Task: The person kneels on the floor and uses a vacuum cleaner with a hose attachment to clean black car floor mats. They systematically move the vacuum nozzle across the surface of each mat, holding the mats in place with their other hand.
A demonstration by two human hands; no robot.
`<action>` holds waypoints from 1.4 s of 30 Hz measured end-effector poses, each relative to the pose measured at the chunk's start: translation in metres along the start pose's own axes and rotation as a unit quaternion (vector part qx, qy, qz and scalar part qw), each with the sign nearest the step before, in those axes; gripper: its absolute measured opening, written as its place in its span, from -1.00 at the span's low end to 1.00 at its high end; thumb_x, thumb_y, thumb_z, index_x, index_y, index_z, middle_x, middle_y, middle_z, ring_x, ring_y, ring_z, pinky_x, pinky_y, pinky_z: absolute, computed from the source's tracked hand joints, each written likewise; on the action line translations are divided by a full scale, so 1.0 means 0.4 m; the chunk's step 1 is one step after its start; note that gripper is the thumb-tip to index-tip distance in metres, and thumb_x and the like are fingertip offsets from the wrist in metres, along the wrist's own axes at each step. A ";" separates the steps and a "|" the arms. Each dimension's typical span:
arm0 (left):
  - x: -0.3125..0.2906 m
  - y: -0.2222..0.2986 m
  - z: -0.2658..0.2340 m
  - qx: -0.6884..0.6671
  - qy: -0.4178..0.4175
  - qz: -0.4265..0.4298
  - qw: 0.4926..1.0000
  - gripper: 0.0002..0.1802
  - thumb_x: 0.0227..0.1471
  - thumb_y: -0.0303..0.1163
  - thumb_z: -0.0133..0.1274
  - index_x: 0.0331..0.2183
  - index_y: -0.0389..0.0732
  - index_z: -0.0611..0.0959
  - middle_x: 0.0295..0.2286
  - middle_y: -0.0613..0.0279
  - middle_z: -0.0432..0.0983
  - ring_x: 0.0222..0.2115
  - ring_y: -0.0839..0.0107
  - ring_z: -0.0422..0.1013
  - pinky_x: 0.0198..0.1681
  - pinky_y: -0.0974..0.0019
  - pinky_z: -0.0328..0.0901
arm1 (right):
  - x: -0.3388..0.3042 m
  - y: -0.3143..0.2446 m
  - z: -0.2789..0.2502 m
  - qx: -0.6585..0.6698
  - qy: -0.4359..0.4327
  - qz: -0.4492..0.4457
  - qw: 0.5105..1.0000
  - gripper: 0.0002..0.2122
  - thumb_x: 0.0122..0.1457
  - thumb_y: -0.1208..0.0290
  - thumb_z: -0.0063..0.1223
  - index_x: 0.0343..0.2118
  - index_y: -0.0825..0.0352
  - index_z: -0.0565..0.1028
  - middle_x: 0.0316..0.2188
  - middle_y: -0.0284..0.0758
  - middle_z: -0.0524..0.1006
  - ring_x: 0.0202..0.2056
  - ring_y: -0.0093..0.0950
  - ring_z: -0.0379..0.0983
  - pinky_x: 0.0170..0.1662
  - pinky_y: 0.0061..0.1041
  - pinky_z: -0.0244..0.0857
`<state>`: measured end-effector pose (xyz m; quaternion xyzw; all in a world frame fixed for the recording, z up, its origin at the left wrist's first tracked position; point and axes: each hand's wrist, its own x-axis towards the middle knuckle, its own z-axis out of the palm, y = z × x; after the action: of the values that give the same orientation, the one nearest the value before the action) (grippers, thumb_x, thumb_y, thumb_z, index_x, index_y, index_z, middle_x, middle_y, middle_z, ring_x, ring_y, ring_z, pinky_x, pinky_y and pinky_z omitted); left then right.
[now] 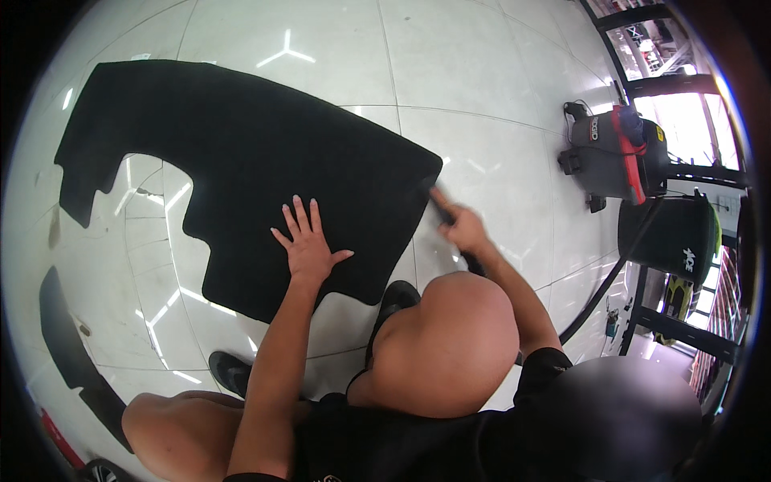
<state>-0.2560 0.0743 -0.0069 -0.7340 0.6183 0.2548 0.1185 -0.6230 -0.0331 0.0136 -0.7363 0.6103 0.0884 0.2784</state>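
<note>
A large black carpet mat [241, 136] with cut-out edges lies flat on the tiled floor before me. My left hand [307, 251] rests on it palm down, fingers spread, near its lower middle. At the mat's right edge, my right hand [464, 227] is closed round a black vacuum nozzle [441, 210]. The nozzle's tip meets the mat just below its right corner; its outline there blends into the black pile. Part of the hose behind my right hand is hidden by my knee and forearm.
A grey and red shop vacuum [610, 153] stands at the right, with its black hose [614, 269] curving toward me. Beside it is a black bin [666, 237]. Dark metal shelving [683, 341] lines the right side. Another dark, curved panel [71, 345] lies at the left.
</note>
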 end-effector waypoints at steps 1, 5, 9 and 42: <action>0.008 0.014 0.002 -0.005 0.011 0.007 1.000 0.66 -0.15 0.60 0.26 0.56 -0.22 -0.18 0.54 -0.28 -0.43 0.55 -0.31 -0.38 0.41 -0.67 -0.13 | 0.030 0.067 -0.032 -0.037 0.081 0.044 0.995 -0.09 0.06 0.28 0.22 0.54 -0.33 0.17 -0.16 0.03 0.69 -0.08 -0.02 0.67 0.08 -0.11 0.50; -0.005 -0.007 0.010 0.000 0.012 -0.009 1.000 0.65 -0.14 0.59 0.27 0.56 -0.21 -0.17 0.54 -0.28 -0.42 0.55 -0.30 -0.39 0.41 -0.67 -0.15 | 0.030 0.024 -0.116 0.052 0.130 0.110 0.984 -0.07 0.06 0.31 0.23 0.56 -0.26 0.15 -0.24 0.05 0.72 -0.20 0.03 0.70 -0.06 -0.08 0.54; -0.004 -0.019 0.010 -0.008 0.012 -0.013 1.000 0.65 -0.15 0.56 0.30 0.56 -0.23 -0.17 0.53 -0.28 -0.42 0.55 -0.30 -0.39 0.41 -0.67 -0.15 | -0.051 -0.104 0.052 0.058 0.005 -0.055 0.997 -0.07 0.03 0.29 0.25 0.54 -0.33 0.18 -0.10 0.16 0.67 -0.03 0.11 0.63 0.13 -0.09 0.45; 0.011 0.007 0.010 -0.045 0.010 -0.014 0.999 0.67 -0.18 0.47 0.40 0.56 -0.18 -0.20 0.54 -0.21 -0.47 0.55 -0.26 -0.42 0.43 -0.66 -0.21 | 0.055 0.106 -0.120 0.279 0.077 0.008 0.957 -0.12 0.00 0.51 0.16 0.52 0.15 0.29 0.32 -0.14 0.52 0.26 -0.36 0.48 0.33 -0.44 0.30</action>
<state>-0.2592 0.0720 -0.0121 -0.7496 0.5973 0.2732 0.0823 -0.6678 -0.0808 0.0302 -0.6286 0.6365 -0.1404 0.4243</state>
